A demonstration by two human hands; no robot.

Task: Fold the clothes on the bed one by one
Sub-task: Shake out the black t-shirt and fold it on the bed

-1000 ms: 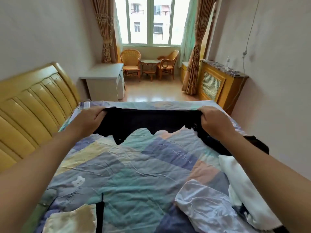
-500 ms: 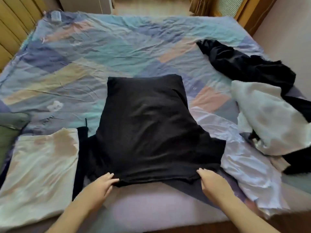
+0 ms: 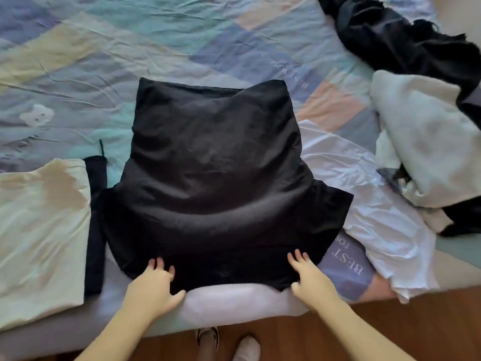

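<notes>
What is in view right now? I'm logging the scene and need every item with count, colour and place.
black garment: 1, black, spread flat at the bed's near edge, centre
folded garment: 1, cream, near left
folded black piece: 1, black, beside the cream one
white garment: 1, white, crumpled, right of centre
unfolded pile: several pieces, pale and black, far right
bedsheet: 1, pastel patchwork, under everything
floor: wooden brown, bottom
feet: 2, bottom centre
left hand: 1, on the black garment's near hem
right hand: 1, on the same hem
</notes>
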